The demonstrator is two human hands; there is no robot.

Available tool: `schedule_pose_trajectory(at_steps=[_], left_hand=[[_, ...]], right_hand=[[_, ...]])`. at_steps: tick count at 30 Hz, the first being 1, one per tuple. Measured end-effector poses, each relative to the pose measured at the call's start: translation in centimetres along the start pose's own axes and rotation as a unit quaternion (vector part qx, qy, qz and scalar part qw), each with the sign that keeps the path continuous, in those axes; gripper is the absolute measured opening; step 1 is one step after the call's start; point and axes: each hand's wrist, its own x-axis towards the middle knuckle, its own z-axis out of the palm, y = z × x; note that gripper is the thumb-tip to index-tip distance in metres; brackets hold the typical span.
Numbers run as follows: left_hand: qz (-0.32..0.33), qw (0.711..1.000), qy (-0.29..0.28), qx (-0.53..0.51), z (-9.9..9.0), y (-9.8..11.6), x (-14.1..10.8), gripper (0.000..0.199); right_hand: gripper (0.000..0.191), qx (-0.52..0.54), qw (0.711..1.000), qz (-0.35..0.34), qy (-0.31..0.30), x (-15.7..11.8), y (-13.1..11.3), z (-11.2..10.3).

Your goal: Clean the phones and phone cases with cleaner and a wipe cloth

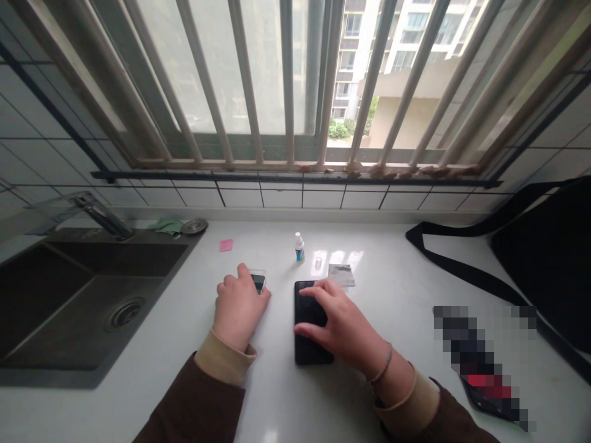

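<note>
My left hand [239, 303] curls over a small clear-edged item with a dark face [258, 283], its fingers around the sides; most of that item is hidden under the palm. To the right lies a black smartphone [310, 351], flat on the counter with its dark screen up. Over that screen is my right hand [335, 317], thumb and forefinger apart, the tips at or just above the glass. Behind the hands stand a small white spray bottle [299, 248] with a blue label, a small clear cap [318, 263] and a silvery sheet or packet [341, 275].
A dark sink [96, 307] with a faucet [101, 215] is on the left. By it lie a green cloth [166, 226], a metal strainer [194, 226] and a pink slip [226, 245]. A black bag [549, 258] with a strap and a partly blurred dark object [489, 400] are at right.
</note>
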Motion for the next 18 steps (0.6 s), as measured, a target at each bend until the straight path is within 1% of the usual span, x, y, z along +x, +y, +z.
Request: schedule_pose_trajectory(at_steps=[2,3,5,7,10,12,15,18], left_hand=[[0.005,1.000,0.011,-0.011,0.01,-0.03,0.16,0.055],[0.008,1.000,0.018,-0.017,-0.02,-0.01,0.20,0.054],[0.010,0.999,0.028,-0.025,-0.08,0.05,0.23,0.053],[0.015,0.999,0.024,-0.023,-0.11,0.10,0.21,0.050],[0.020,1.000,0.013,-0.016,-0.11,0.12,0.14,0.044],[0.018,1.000,0.013,-0.015,-0.13,0.14,0.09,0.044],[0.018,1.000,0.013,-0.020,-0.21,0.22,0.04,0.047],[0.021,0.999,0.017,-0.029,-0.21,0.30,0.02,0.051]], right_hand=[[0.074,0.011,0.996,-0.069,-0.060,-0.14,-0.33,-0.05],[0.079,0.011,0.992,-0.091,-0.088,-0.21,-0.41,-0.04],[0.078,0.000,0.985,-0.114,-0.131,-0.34,-0.45,0.03],[0.075,-0.013,0.980,-0.119,-0.158,-0.44,-0.40,0.11],[0.072,-0.037,0.978,-0.110,-0.173,-0.48,-0.41,0.19],[0.067,-0.050,0.978,-0.099,-0.175,-0.44,-0.51,0.25],[0.058,-0.059,0.979,-0.090,-0.174,-0.32,-0.62,0.38],[0.056,-0.058,0.979,-0.094,-0.172,-0.24,-0.53,0.50]])
